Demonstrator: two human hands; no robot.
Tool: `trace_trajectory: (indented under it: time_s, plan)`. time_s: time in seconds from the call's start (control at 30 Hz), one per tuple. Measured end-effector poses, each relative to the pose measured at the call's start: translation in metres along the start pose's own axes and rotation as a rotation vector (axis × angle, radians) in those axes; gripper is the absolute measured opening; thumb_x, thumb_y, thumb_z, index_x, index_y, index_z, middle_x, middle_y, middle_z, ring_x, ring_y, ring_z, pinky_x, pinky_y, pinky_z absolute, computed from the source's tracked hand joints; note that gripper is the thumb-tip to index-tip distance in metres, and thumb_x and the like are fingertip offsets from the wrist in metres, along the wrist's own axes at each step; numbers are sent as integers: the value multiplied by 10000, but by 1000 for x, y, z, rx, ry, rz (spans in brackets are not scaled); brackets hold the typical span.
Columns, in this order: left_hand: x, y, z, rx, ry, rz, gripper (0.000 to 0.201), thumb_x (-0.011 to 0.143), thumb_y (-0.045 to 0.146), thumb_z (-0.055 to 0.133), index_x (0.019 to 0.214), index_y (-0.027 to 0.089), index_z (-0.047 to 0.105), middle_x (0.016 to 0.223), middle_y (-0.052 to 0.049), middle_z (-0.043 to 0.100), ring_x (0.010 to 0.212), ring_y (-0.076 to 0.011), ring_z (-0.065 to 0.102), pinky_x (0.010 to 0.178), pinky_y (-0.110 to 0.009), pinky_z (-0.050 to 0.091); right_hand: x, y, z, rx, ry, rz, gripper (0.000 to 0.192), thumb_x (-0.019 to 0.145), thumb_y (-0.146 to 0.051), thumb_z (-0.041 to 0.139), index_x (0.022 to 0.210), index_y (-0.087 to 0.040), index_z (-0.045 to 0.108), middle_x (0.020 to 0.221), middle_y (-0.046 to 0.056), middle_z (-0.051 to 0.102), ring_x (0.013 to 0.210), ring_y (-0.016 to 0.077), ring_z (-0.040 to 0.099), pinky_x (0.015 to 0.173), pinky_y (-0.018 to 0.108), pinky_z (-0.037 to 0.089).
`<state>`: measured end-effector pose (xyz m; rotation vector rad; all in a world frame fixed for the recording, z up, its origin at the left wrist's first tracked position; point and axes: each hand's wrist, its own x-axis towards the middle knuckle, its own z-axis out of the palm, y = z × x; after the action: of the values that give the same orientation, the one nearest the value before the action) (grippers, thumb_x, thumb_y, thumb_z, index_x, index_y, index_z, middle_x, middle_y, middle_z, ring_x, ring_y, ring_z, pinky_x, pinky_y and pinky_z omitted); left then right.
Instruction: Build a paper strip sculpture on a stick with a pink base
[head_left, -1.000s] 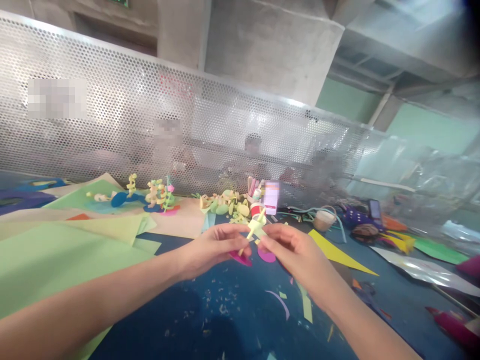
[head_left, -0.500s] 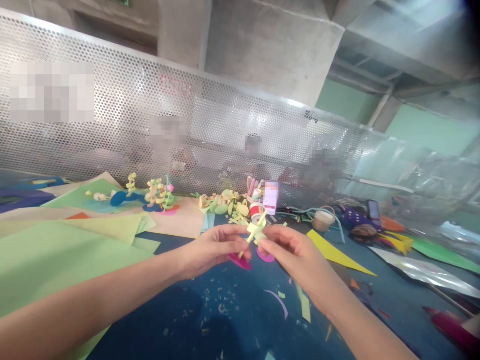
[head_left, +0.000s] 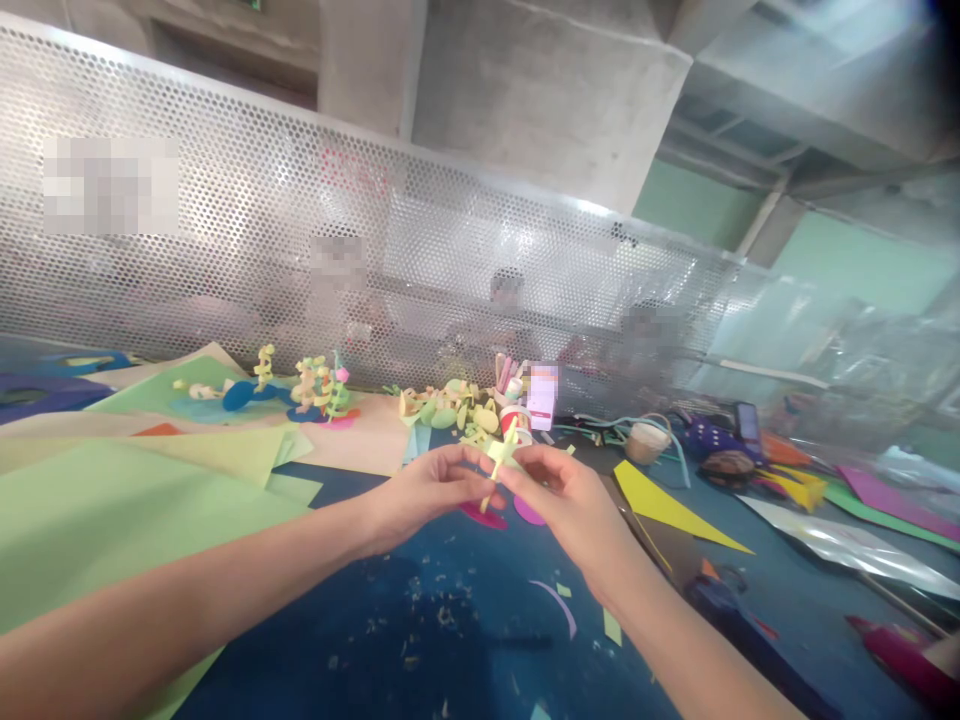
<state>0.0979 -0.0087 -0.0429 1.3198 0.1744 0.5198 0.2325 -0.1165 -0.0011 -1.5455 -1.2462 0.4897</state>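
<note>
Both hands meet above the middle of the blue table. Between them is a small pale yellow-green craft piece [head_left: 498,460] with an upright stem and a magenta round base [head_left: 486,516]. My left hand [head_left: 442,485] is closed, pinching the piece from the left near its stem. From the right, the fingertips of my right hand [head_left: 559,487] press together on its pale upper part. Partly behind the right fingers shows a second magenta disc [head_left: 529,510]; whether it belongs to the piece I cannot tell.
Several finished-looking craft plants [head_left: 309,388] stand at the back left. Behind my hands are a pile of pale cut leaf shapes [head_left: 454,410] and a phone [head_left: 543,395]. Green sheets [head_left: 135,520] cover the left; a yellow sheet [head_left: 671,510] lies right. A perforated metal panel [head_left: 450,230] closes the back.
My right hand has shifted slightly left, its fingers now closer over the pale craft piece. The piece has turned and moved a little left. The left hand stays nearly in place.
</note>
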Motion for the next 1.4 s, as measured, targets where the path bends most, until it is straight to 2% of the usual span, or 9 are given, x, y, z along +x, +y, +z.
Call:
trace_trajectory:
  time_s: [0.3, 0.7, 0.8, 0.9, 0.97, 1.1, 1.17, 1.3, 1.4]
  plan:
    - [6, -8, -11, 94, 25, 18, 205, 760, 292, 680, 866, 147, 580, 810, -57, 710, 744, -155, 648, 750, -304, 458, 22, 24, 9, 4, 9, 2, 221, 683, -374, 645, 747, -163, 631, 657, -2, 616, 624, 153, 558, 580, 252, 411]
    - [10, -12, -23, 112, 164, 39, 208, 733, 294, 695, 844, 143, 605, 788, -31, 681, 719, -144, 628, 746, -291, 440, 47, 28, 21, -51, -41, -58, 250, 682, -403, 662, 675, -156, 618, 648, 13, 616, 656, 173, 571, 640, 282, 427]
    - [11, -10, -25, 105, 232, 44, 211, 704, 293, 716, 817, 138, 629, 781, -20, 657, 733, -133, 606, 746, -270, 422, 52, 32, 22, -60, -49, -58, 276, 682, -406, 674, 775, -149, 638, 741, 43, 648, 735, 193, 603, 692, 301, 451]
    - [12, -5, -28, 60, 288, 22, 210, 697, 310, 718, 792, 139, 640, 762, -10, 636, 737, -123, 592, 742, -255, 405, 56, 35, 17, -47, -142, -62, 404, 686, -399, 681, 1002, -165, 593, 903, 66, 651, 842, 199, 617, 744, 312, 475]
    - [12, -2, -31, 38, 318, 8, 218, 695, 324, 719, 795, 147, 640, 799, -16, 646, 765, -126, 597, 752, -252, 399, 56, 33, 9, -85, -209, -83, 432, 718, -392, 657, 1069, -182, 520, 933, 67, 628, 835, 193, 623, 734, 317, 489]
    - [13, -3, -42, 92, 355, 11, 240, 717, 369, 693, 846, 174, 640, 876, -28, 666, 832, -142, 606, 783, -262, 398, 51, 20, -13, -214, -290, -73, 227, 852, -332, 496, 1041, -226, 427, 964, 58, 609, 815, 179, 643, 762, 350, 493]
    - [14, -5, -47, 159, 366, 25, 248, 734, 384, 671, 863, 175, 641, 863, -29, 668, 826, -147, 609, 797, -276, 401, 46, 12, -22, -259, -376, -70, 166, 905, -302, 395, 1060, -257, 433, 1011, 53, 619, 880, 178, 639, 793, 356, 487]
    - [15, -7, -50, 316, 378, 79, 231, 738, 349, 654, 873, 161, 650, 813, -28, 674, 819, -164, 615, 815, -290, 408, 36, 2, -27, -428, -539, -185, 308, 914, -209, 359, 1166, -338, 479, 1093, 24, 624, 905, 168, 632, 764, 319, 489]
    - [15, -4, -48, 564, 401, 114, 228, 763, 333, 599, 891, 151, 649, 797, -30, 676, 765, -169, 620, 774, -296, 439, 33, 2, -19, -609, -510, -332, 343, 867, -157, 447, 1116, -349, 584, 1038, 0, 655, 881, 169, 626, 744, 295, 478]
